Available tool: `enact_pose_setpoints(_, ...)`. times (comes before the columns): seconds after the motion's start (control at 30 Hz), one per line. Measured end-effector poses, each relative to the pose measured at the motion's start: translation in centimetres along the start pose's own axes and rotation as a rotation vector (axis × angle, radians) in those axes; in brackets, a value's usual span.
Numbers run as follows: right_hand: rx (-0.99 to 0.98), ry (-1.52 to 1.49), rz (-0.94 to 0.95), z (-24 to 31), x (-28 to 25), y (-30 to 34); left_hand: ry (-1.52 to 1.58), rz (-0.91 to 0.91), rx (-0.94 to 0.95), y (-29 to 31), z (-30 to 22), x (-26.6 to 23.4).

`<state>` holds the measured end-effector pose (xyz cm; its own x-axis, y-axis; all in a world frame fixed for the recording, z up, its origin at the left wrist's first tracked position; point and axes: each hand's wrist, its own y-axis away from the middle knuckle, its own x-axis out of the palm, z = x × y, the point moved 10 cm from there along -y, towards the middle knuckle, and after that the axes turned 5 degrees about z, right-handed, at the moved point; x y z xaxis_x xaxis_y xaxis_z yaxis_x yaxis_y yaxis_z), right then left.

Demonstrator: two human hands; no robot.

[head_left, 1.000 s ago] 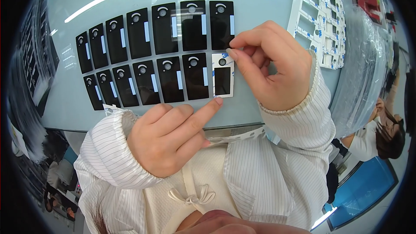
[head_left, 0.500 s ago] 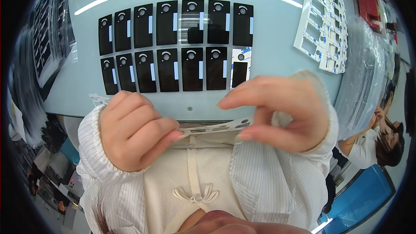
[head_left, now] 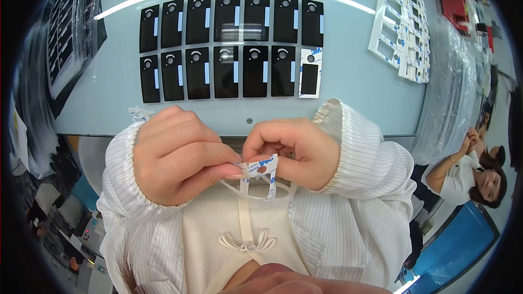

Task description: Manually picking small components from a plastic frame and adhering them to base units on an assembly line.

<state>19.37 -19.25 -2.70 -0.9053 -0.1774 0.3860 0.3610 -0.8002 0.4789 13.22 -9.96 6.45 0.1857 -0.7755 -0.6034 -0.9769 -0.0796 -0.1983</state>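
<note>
My left hand (head_left: 177, 158) pinches a thin white adhesive frame (head_left: 270, 164) with blue print, a small round hole and a larger rectangular opening. My right hand (head_left: 299, 149) is closed at its other side, fingertips meeting the left ones; part of the frame is hidden by the fingers. A pale curved strip hangs below it. Beyond my hands, black rectangular panels (head_left: 255, 79) lie in two rows, each with a round hole and a light blue strip. The nearest one on the right carries a white and blue adhesive frame (head_left: 317, 76) around its black middle.
A white sheet with cutouts (head_left: 388, 35) lies at the table's right, beside clear plastic bags (head_left: 447, 87). Plastic-wrapped black panels (head_left: 73, 38) sit at the left. An adhesive scrap (head_left: 140, 114) is by my left sleeve. Another person (head_left: 455, 169) works at far right.
My right hand has moved left and down to meet the left hand, its fingers closing. The adhesive frame, edge-on before, now shows its printed side.
</note>
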Motion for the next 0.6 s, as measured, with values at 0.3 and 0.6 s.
enact_pose_setpoints(0.3, -0.375, 0.451, -0.415, 6.2, -2.9, 4.0, -0.082, 0.083, -0.100, 1.0, 0.9, 0.3)
enact_pose_setpoints(0.6, -0.541, 0.649, -0.403, 6.9, -0.7, 4.5, -0.113, 0.113, -0.171, 0.2, 0.8, 0.4)
